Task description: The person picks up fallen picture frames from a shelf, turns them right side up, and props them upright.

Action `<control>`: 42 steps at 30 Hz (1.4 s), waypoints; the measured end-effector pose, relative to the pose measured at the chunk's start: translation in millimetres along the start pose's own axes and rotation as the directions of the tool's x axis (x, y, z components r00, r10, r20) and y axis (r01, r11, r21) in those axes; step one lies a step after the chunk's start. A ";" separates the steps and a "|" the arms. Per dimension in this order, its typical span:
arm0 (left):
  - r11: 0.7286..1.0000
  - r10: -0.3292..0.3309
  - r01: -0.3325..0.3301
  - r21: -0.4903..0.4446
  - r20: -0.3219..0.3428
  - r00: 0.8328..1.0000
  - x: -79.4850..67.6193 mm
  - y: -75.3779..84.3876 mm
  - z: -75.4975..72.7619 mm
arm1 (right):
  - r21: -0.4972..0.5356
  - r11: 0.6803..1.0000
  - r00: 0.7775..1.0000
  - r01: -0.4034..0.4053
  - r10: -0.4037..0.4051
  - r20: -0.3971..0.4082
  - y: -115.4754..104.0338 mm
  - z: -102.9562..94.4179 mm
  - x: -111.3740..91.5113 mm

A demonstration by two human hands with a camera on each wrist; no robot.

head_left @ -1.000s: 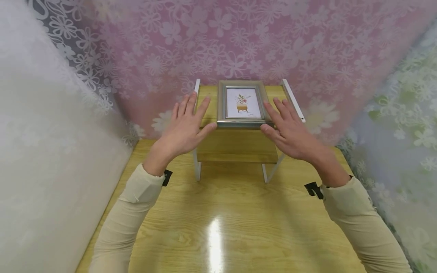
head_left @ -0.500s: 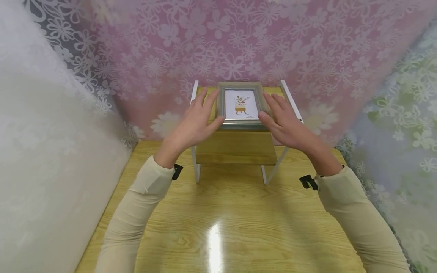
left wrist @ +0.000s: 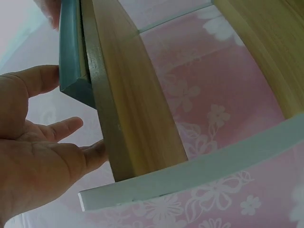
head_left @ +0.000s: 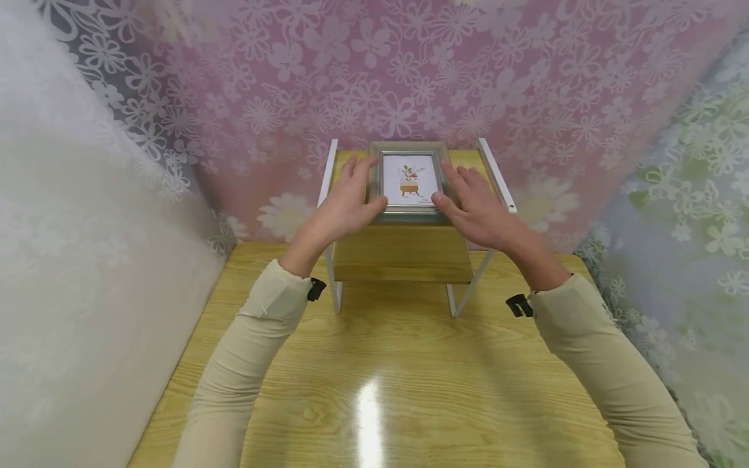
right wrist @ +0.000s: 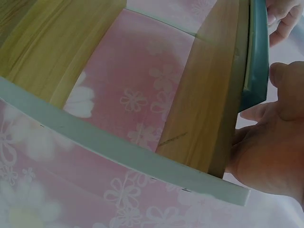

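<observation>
A picture frame [head_left: 409, 214] with a grey-gold border and a potted-plant print lies flat on the top board [head_left: 465, 158] of a small two-tier wooden shelf. My left hand [head_left: 345, 201] is at its left side, thumb tip at the front left corner and fingers extended along the edge. On the opposite side, my right hand [head_left: 476, 205] has its thumb over the front right part of the border and its fingers stretched forward beside it. In the left wrist view the thumb reaches the frame's edge [left wrist: 71, 47]; the right wrist view shows the right thumb close against the frame [right wrist: 256, 71].
White metal side supports [head_left: 496, 172] flank the shelf. Its lower board [head_left: 404, 253] sits beneath the top one. The shelf stands on a wood-grain table [head_left: 374, 364], against a pink floral backdrop [head_left: 398, 78], with pale cloth walls [head_left: 99, 260] on the left and right.
Both hands have moved inward from the shelf's sides to the picture frame's edges. The frame stays on the top board; the whole view has shifted slightly.
</observation>
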State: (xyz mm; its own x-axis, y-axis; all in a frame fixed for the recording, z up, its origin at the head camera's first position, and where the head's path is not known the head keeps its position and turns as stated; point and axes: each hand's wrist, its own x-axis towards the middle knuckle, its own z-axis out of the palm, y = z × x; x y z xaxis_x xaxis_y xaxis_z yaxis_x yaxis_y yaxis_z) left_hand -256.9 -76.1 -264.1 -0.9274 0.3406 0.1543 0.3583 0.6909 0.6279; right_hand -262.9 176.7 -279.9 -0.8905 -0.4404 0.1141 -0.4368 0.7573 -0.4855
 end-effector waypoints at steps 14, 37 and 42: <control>0.991 0.029 -0.028 -0.127 0.008 1.000 3.6 -6.1 6.0 | 0.032 0.998 0.999 0.049 -0.049 -0.004 6.0 5.6 2.7; 0.988 0.034 -0.046 -0.149 -0.079 0.996 -1.0 -5.1 13.1 | 0.053 0.999 0.991 0.011 -0.004 -0.137 4.4 15.4 0.2; 0.986 0.051 -0.064 -0.153 -0.084 0.995 -1.4 -5.5 14.1 | 0.105 0.994 0.987 0.011 0.007 -0.162 4.3 15.7 -3.3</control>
State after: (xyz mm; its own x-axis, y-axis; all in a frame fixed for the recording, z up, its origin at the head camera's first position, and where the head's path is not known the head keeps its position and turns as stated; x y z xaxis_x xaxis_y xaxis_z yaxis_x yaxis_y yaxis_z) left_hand -256.1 -71.4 -278.5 -0.9136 0.3210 0.2496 0.3959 0.5620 0.7262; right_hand -259.8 173.8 -296.0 -0.9022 -0.3518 0.2494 -0.4304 0.6974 -0.5730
